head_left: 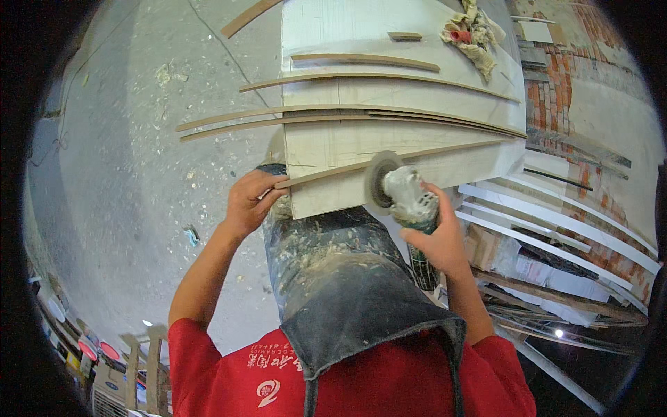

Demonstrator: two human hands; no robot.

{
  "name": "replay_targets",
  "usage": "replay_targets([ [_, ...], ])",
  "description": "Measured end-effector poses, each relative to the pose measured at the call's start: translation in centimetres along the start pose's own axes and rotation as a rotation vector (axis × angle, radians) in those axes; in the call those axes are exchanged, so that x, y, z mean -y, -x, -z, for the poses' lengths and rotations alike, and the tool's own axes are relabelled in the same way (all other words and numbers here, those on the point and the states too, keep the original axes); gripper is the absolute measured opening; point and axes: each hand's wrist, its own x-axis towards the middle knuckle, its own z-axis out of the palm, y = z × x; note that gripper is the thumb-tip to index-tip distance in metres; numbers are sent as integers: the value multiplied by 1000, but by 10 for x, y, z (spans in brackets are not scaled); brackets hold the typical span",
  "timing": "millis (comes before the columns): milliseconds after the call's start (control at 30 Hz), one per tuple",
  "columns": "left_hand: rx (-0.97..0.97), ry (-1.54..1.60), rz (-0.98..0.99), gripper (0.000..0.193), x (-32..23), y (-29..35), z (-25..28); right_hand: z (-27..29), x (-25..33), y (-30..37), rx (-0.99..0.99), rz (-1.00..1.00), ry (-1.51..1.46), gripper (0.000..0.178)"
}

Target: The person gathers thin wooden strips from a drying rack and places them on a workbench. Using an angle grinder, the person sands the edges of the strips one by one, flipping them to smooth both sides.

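My left hand [254, 200] pinches the left end of a long thin brown strip [326, 172], which lies slantwise across the near part of a white board [410, 163]. In my right hand [445, 236] is an angle grinder [410, 198], its body partly hidden by my fingers. The grinder's round disc [381, 182] is over the middle of the strip; whether it touches the strip I cannot tell. Part of the strip's length is hidden behind the disc.
Several more brown strips [379, 78] lie across the board, some reaching past its left edge. A crumpled, stained cloth [476, 38] rests at the far right. Long white strips [556, 208] are at the right, near a brick wall [552, 104]. Debris dots the grey floor [146, 139].
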Motion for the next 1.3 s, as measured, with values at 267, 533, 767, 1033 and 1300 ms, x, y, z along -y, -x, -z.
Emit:
replay_targets([
  [267, -48, -6, -65, 27, 22, -11, -20, -53, 24, -14, 222, 60, 340, 89],
  [533, -57, 40, -109, 26, 38, -14, -23, -78, 41, -32, 345, 144, 406, 85],
  [767, -65, 113, -122, 29, 45, -15, -22, -85, 52, -37, 422, 140, 433, 87],
  [1033, -38, 93, -117, 27, 47, -13, -19, -81, 39, -37, 370, 59, 431, 87],
  [1300, -25, 18, -72, 25, 39, -13, -17, -36, -4, -39, 120, 39, 388, 84],
])
